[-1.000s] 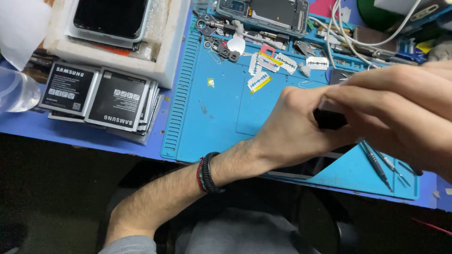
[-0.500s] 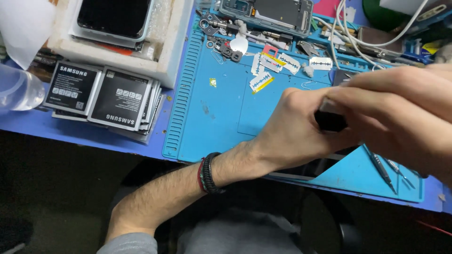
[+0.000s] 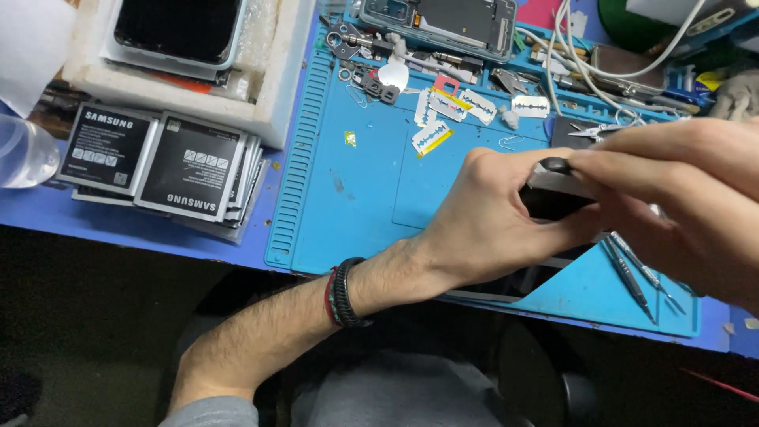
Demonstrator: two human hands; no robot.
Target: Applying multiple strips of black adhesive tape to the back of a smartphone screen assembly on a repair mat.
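My left hand (image 3: pixel 482 225), with a dark beaded bracelet on its wrist, comes in from the lower left and grips a small dark device with a metal edge (image 3: pixel 553 198). It holds the device just above the blue repair mat (image 3: pixel 356 213). My right hand (image 3: pixel 680 190) reaches in from the right, and its fingers pinch the device's upper edge and far end. Both hands hide most of the device. A flat dark panel (image 3: pixel 506 286) lies under my left hand at the mat's front edge.
Several razor blades (image 3: pixel 447 107) and small metal parts lie at the mat's top. An opened phone (image 3: pixel 443 20) and white cables (image 3: pixel 585 67) sit behind them. Thin tools (image 3: pixel 632 273) lie at the right. A stack of batteries (image 3: pixel 190 170), a white foam box (image 3: pixel 281 95) and a clear bottle (image 3: pixel 24 150) stand at the left.
Both hands stay closed on the dark device in nearly the same place. The fingers of my right hand have shifted slightly along its top edge.
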